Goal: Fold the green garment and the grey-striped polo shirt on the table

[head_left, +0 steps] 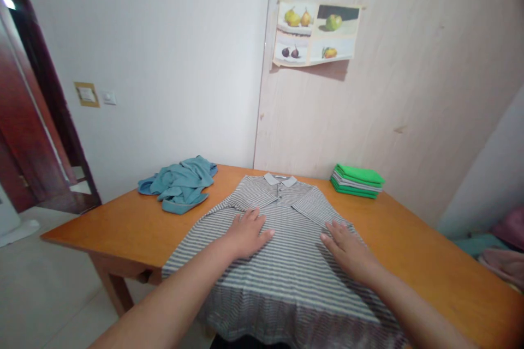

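A grey-and-white striped polo shirt (282, 262) lies spread face up on the wooden table (135, 223), collar toward the wall and hem hanging over the near edge. My left hand (246, 232) rests flat on the shirt's chest, fingers stretched out. My right hand (347, 248) lies flat on the shirt's right side, fingers also extended. Neither hand grips the cloth.
A crumpled blue garment (180, 184) sits at the table's far left. A stack of folded green and grey shirts (357, 180) stands at the far right by the wall. A fruit poster (315, 32) hangs above. Pink and teal cloth (499, 245) lies off to the right.
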Demonstrator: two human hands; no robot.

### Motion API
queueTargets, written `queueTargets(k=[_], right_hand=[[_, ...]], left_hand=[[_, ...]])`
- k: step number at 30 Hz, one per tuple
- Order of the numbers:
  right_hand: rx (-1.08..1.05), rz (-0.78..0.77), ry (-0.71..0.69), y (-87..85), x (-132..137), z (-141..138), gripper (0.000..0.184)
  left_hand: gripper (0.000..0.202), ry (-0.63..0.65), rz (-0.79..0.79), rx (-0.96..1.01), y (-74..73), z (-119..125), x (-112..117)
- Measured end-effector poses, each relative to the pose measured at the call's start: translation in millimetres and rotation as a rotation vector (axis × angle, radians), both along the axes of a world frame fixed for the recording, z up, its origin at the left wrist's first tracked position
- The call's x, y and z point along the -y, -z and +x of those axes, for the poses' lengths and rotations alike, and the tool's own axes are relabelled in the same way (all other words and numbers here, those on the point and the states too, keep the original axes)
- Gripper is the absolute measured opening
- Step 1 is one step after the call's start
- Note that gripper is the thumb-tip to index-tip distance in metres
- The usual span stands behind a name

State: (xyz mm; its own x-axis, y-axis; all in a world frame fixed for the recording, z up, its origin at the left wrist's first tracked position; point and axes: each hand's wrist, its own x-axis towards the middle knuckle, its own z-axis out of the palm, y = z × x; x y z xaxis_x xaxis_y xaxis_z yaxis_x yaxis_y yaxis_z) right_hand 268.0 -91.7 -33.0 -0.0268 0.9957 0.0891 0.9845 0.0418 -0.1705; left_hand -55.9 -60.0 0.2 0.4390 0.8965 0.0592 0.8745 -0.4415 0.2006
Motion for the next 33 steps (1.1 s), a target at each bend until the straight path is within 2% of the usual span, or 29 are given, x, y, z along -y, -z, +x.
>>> queueTargets(k=[3,6,12,16,23,26,30,33], right_hand=[[0.011,-0.047,-0.015,2.7,27.7,-12.2,0.080],[0.043,-0.084,0.012,3.0,41.1,-16.3,0.080],[0.062,-0.085,0.032,0.7,40.1,-6.0,0.081],[0.080,-0.057,0.025,6.6,37.3,3.8,0.078],[0.097,-0.018,0.071,12.3,40.7,21.4,0.077],[0.105,-0.005,0.098,10.3,47.8,14.0,0.077],[0.097,0.029,-0.005,10.6,60.8,-8.3,0.075],[0.100,0.022,-0.026,15.1,68.3,-16.2,0.075]], left_hand=[[0.077,-0.008,-0.022,-0.017,7.3,-18.7,19.4],[0.079,-0.036,-0.020,-0.049,13.8,-31.3,27.6],[0.078,-0.037,0.032,-0.049,21.2,-37.3,26.2],[0.075,-0.019,0.044,-0.037,21.5,-40.4,26.8],[0.075,-0.045,0.060,-0.053,19.3,-67.2,39.9],[0.073,-0.078,0.066,-0.048,17.9,-72.5,51.7],[0.070,-0.124,0.090,-0.027,19.5,-69.1,68.9],[0.069,-0.158,0.116,-0.017,23.2,-66.4,77.7]])
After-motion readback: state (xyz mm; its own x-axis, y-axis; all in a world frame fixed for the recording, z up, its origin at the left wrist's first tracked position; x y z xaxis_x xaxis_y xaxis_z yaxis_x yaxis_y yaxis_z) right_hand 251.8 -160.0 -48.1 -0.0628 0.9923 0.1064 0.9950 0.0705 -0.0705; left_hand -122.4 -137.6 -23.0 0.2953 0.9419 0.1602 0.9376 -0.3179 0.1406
